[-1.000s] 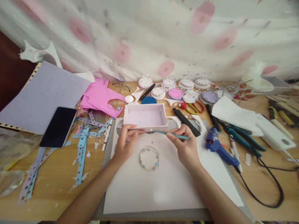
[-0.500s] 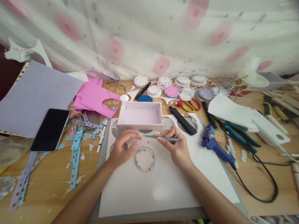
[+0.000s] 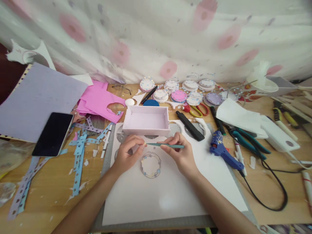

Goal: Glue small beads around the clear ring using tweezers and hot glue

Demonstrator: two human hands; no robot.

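Note:
A slim teal tool [image 3: 165,145] is pinched in my right hand [image 3: 181,152], its tip pointing left. That tip meets the fingertips of my left hand [image 3: 130,152], where thumb and forefinger are pressed together on something too small to make out. Just below the hands, a wire ring with small pastel pieces [image 3: 150,165] lies on the white sheet [image 3: 156,201]. Behind the hands stands a pale pink open box [image 3: 146,131] with nothing visible inside.
Decorated discs [image 3: 179,96] line the back. At right lie a black marker [image 3: 190,125], a blue glue gun [image 3: 225,152] with its cord, and teal-handled pliers [image 3: 251,141]. Left are a phone [image 3: 53,134], pink foam [image 3: 97,100] and punched strips [image 3: 78,162].
My left thumb and forefinger have closed together at the tool's tip. My right hand and the teal tool have shifted slightly left.

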